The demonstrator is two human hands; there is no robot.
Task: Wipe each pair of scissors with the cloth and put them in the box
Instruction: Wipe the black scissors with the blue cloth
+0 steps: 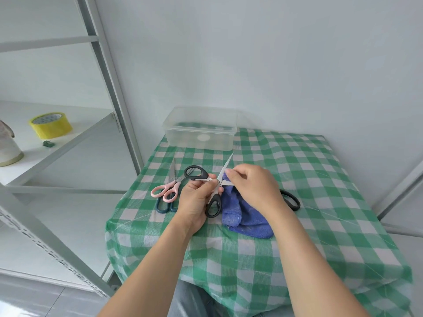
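My left hand grips a pair of black-handled scissors near the pivot, blades spread apart above the table. My right hand pinches the blue cloth around one blade, with the cloth hanging down onto the table. Pink-handled scissors lie on the table to the left, on top of dark blue-handled scissors. Another black handle shows behind my right wrist. A clear plastic box stands at the far edge of the table.
The table wears a green-and-white checked cover and stands against a white wall. A metal shelf unit on the left holds a yellow tape roll and a pale jug.
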